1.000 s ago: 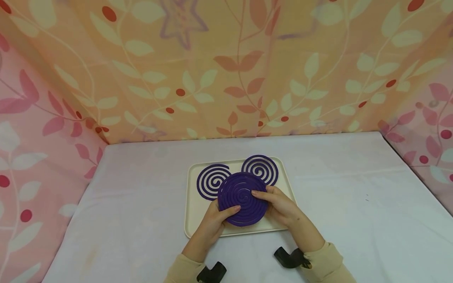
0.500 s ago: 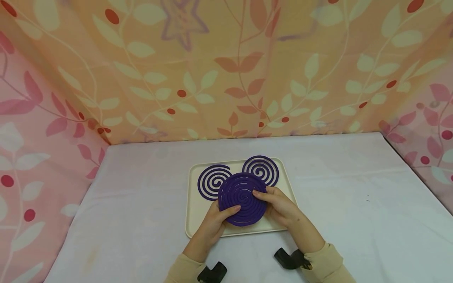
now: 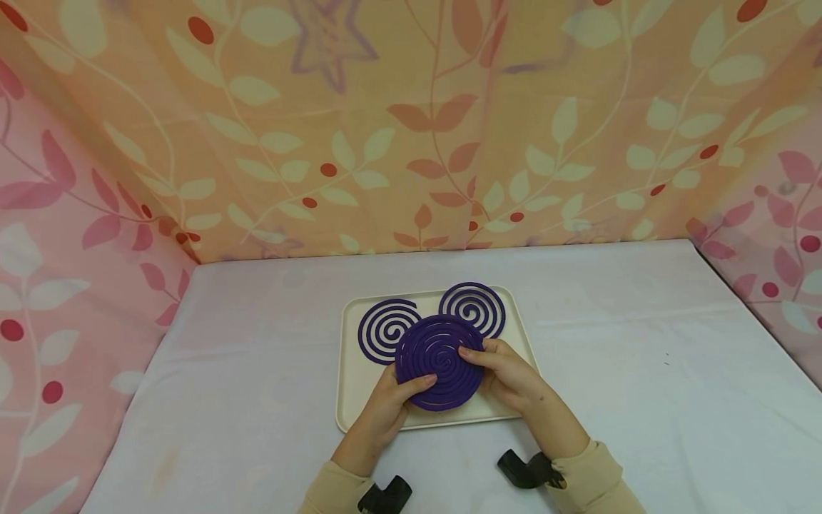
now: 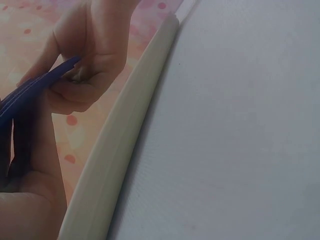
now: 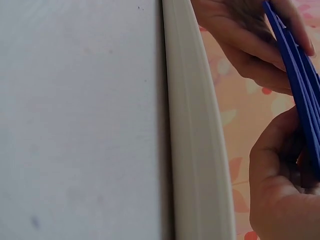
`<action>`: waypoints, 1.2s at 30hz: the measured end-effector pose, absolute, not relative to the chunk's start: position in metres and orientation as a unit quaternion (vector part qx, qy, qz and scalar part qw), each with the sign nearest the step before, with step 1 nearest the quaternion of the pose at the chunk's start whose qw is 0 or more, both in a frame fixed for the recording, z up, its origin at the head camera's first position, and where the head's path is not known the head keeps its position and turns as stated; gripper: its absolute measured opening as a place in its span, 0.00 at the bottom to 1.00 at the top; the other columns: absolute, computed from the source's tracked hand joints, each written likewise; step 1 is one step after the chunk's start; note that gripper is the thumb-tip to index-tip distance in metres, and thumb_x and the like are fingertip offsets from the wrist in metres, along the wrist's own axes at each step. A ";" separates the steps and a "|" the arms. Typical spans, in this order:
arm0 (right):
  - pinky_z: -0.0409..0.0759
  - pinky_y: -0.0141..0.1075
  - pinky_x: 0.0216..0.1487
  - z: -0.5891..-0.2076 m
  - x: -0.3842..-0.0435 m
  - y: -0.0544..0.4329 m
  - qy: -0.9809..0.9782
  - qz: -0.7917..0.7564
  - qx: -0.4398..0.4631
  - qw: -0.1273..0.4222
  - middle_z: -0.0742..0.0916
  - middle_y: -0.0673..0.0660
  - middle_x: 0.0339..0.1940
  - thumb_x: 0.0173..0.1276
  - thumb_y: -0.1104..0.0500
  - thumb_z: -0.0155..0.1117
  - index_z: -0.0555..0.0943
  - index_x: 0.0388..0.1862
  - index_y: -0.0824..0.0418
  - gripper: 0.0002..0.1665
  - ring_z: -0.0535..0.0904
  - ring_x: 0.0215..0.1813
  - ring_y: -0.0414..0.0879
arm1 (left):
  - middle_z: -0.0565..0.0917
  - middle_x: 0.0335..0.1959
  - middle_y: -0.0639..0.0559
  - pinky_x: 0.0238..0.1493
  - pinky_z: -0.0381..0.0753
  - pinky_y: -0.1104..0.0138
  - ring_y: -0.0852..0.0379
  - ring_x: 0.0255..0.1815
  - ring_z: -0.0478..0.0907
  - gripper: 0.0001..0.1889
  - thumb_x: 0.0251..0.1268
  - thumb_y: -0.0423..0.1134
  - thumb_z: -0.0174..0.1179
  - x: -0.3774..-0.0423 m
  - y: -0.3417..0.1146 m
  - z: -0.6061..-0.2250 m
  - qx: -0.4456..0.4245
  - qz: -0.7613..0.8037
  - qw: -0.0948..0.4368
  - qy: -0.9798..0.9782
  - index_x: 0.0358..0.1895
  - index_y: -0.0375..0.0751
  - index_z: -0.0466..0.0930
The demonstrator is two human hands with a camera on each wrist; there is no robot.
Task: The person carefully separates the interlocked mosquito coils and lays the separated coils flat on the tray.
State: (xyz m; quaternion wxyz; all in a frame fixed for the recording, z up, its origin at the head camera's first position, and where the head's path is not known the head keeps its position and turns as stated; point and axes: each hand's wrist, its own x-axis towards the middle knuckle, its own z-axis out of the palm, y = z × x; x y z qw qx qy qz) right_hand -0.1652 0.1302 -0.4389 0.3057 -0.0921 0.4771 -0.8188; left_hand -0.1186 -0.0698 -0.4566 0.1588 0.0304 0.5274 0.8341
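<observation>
Coil disc: the tightly wound purple disc (image 3: 443, 363) is held in the air over the near part of the tray (image 3: 357, 403), its face tipped toward the person.
Left hand: the left hand (image 3: 385, 395) grips the disc's lower left edge, thumb flat on the face, fingers behind.
Right hand: the right hand (image 3: 514, 373) pinches the opposite edge, thumb reaching close to the centre.
Handling: it looks thin, light and fairly stiff, probably brittle; slim gaps between the turns suggest that bending or twisting could snap it or part the turns. The surface seems matt, so slipping is a small worry.
Best hold: both sides of the rim, with light, even pressure and support beneath.
Loose spirals: one spiral (image 3: 393, 331) lies at the tray's far left; the other spiral (image 3: 471, 311), far right, reaches its far rim. Both sit partly behind the disc.
Edges and room: the raised tray rim is the nearest thing to knock; white cloth (image 3: 225, 371) spreads widely to either side, giving sideways room, while the patterned curtain (image 3: 359, 178) stands beyond.
</observation>
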 end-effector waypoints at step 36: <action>0.80 0.32 0.46 -0.441 -0.164 0.133 0.440 -0.814 -0.154 0.345 0.86 0.52 0.41 0.71 0.66 0.51 0.81 0.46 0.57 0.12 0.82 0.43 0.41 | 0.80 0.48 0.46 0.53 0.77 0.65 0.55 0.48 0.79 0.27 0.52 0.25 0.60 -0.118 -0.067 -0.457 -0.007 0.843 0.146 0.517 0.59 0.23 0.66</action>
